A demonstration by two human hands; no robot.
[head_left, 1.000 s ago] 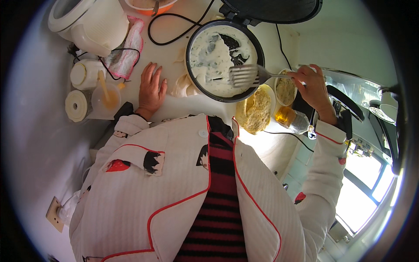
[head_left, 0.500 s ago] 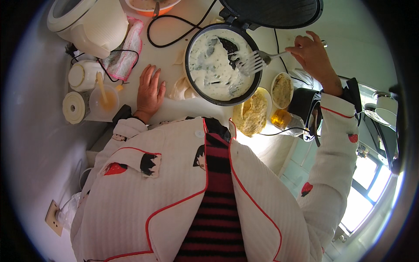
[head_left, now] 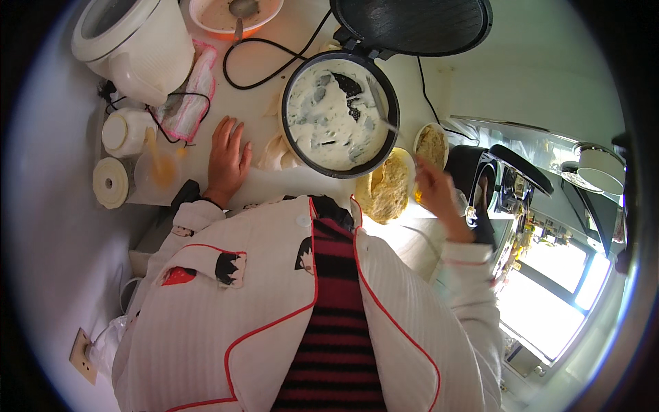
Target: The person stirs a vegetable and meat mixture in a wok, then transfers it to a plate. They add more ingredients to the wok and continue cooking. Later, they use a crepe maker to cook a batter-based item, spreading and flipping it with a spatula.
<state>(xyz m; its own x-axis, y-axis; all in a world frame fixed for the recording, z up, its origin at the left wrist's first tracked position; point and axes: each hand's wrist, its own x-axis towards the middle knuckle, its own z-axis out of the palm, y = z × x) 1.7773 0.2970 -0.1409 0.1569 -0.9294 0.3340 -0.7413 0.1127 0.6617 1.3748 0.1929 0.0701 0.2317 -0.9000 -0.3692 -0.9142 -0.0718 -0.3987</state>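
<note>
My left hand (head_left: 228, 159) lies flat on the white counter, fingers spread, holding nothing. Blurred by motion, my right hand (head_left: 436, 196) is closed at the near right of the pan. It grips the handle end of a metal slotted turner (head_left: 378, 101), whose head is turned nearly edge-on at the right side of the batter. White batter with green bits (head_left: 312, 113) covers most of the round black electric griddle (head_left: 288, 130); a dark bare patch shows toward its upper right. The griddle's lid (head_left: 419, 27) stands open behind it. Cooked flatbreads (head_left: 386, 189) lie just below the griddle.
A bowl of food (head_left: 431, 145) and a black appliance (head_left: 473, 168) stand at the right. An orange-rimmed bowl with a ladle (head_left: 241, 9) is at the back. On the left are a white appliance (head_left: 147, 58), a pink-edged cloth (head_left: 190, 110), jars and a plastic cup (head_left: 156, 168). A black cord (head_left: 247, 86) crosses the counter.
My right hand has swung down and toward me, from above right of the griddle to beside the flatbreads. The turner has rotated from flat to edge-on. My left hand stays on the counter.
</note>
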